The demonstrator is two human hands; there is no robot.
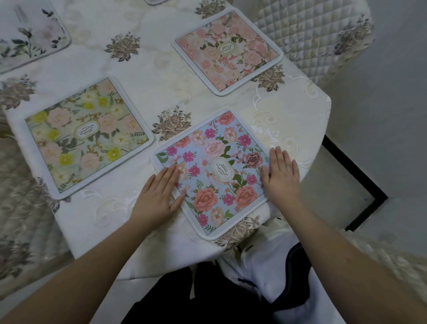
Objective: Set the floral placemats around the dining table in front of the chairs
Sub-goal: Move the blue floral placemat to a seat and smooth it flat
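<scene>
A blue floral placemat (215, 171) lies at the table's near corner, turned at an angle. My left hand (159, 194) rests flat on its left edge with straight fingers. My right hand (280, 175) lies flat against its right edge. A green and yellow floral placemat (87, 136) sits to the left. A pink floral placemat (227, 52) lies farther back on the right. A pale white floral placemat (30, 34) is at the top left, partly cut off by the frame.
The table wears a cream embroidered tablecloth (147, 67) with brown rose motifs. A chair with a quilted cover (307, 34) stands at the far right. Grey floor with a dark strip (355, 173) shows beyond the table corner. Another mat's edge (157, 1) peeks in at the top.
</scene>
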